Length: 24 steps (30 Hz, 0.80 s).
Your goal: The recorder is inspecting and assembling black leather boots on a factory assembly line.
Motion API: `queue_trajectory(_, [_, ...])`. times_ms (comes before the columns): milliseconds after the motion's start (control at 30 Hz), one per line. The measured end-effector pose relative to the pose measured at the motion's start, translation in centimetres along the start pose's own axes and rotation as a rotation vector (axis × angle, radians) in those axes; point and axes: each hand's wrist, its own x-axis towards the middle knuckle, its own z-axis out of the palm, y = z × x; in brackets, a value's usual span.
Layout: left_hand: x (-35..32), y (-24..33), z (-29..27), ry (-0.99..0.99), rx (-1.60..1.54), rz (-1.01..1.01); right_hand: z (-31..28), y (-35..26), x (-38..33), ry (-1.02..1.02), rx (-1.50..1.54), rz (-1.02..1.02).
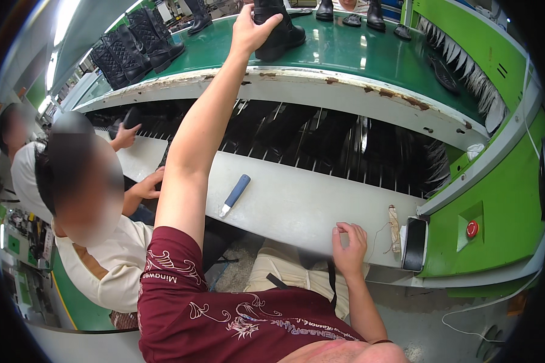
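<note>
At the top of the view my left arm is stretched out to a black boot (275, 37) standing on the green conveyor belt (345, 53). My left hand (253, 29) is closed on the boot's shaft, thumb on the near side; the other fingers are partly hidden behind it. My right hand (349, 249) rests at the front edge of the pale worktop (290, 209), its fingers loosely bent and apart, holding nothing. Between my arms a blue-handled knife (236, 193) with a short metal tip lies on that worktop.
Quilted black boots (127, 51) stand on the belt's left, more black footwear (375, 17) at its far side. Dark pieces lie on a barred lower rack (303, 136). Right are a green machine (478, 224) and thread bundle (394, 228). A co-worker (91, 187) sits at left.
</note>
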Motion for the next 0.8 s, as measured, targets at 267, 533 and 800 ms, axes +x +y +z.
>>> queue_trajectory(267, [8.2, 7.0, -2.1, 0.232, 0.200, -0.071, -3.9, -7.8, 14.5, -0.053, 0.432, -0.240])
queue_trajectory(533, [4.9, 10.4, -4.3, 0.241, -0.170, 0.196, -4.7, -19.4, 41.3, -0.152, 0.791, -0.144])
queue_trajectory(800, [2.7, 13.0, -5.0, 0.288, -0.176, 0.300, -3.0, -24.8, 51.6, -0.473, 1.090, -0.076])
